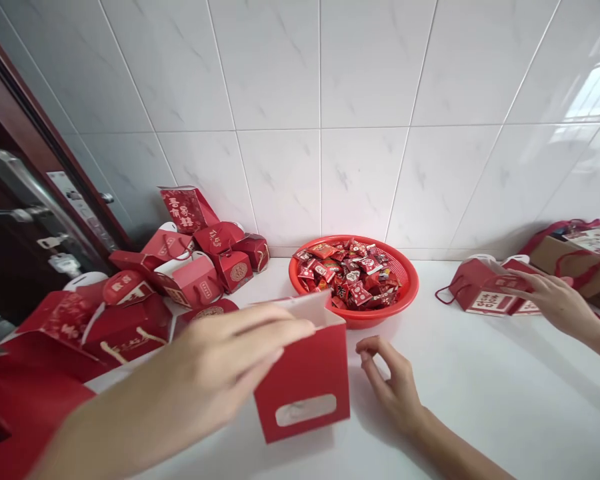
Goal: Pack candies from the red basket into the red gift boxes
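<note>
A red cardboard gift box stands in front of me, its top open and an oval cut-out low on the near side. Across its upper left edge lies my left hand, a little blurred, with fingers together; it appears to grip the box, though the thumb is hidden. My right hand is just right of the box, thumb and forefinger tips curled together, nothing visible in them. Behind the box sits a red plastic basket of wrapped candies.
Several red gift boxes are heaped at the left by a dark door. Another person's hand touches red boxes at the right. A brown carton stands behind them. White tiles back the white tabletop.
</note>
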### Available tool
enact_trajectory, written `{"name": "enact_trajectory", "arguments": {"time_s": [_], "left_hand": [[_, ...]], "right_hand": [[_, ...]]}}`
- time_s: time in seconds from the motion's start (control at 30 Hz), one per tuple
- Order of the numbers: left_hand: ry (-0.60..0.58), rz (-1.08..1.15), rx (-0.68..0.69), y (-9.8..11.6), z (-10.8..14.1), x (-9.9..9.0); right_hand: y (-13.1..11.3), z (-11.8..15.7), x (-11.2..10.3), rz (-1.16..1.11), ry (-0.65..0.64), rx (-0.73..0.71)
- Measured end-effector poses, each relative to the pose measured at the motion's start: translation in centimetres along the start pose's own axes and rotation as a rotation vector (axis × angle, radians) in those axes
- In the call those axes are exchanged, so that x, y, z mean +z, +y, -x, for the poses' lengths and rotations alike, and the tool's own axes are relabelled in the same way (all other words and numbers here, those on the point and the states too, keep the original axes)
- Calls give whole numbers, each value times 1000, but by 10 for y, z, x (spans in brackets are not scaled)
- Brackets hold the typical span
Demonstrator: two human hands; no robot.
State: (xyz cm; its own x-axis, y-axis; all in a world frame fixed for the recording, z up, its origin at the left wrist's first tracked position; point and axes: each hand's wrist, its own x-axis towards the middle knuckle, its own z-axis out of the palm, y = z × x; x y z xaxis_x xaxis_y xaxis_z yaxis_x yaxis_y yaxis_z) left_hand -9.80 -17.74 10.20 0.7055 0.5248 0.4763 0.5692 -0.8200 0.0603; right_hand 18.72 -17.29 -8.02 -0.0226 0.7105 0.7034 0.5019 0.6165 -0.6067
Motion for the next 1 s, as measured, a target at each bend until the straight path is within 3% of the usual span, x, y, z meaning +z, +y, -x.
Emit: {"name": "enact_trajectory", "arguments": {"time_s": [0.1, 0.27, 0.7, 0.87, 1.0], "left_hand": [[-164, 85, 78, 21, -29, 28], [-340, 176, 37, 13, -47, 54], [-378, 397, -23, 5, -58, 55], [-399, 414, -6, 1, -55, 55], [-318, 428, 9, -5, -53, 52]], "right_hand": [[5, -4, -6, -29, 97, 48], [7, -7, -13, -38, 147, -36], [-15, -19, -26, 115, -98, -401], [-18, -22, -24, 176, -157, -364], [-18, -21, -24, 165, -146, -312]]}}
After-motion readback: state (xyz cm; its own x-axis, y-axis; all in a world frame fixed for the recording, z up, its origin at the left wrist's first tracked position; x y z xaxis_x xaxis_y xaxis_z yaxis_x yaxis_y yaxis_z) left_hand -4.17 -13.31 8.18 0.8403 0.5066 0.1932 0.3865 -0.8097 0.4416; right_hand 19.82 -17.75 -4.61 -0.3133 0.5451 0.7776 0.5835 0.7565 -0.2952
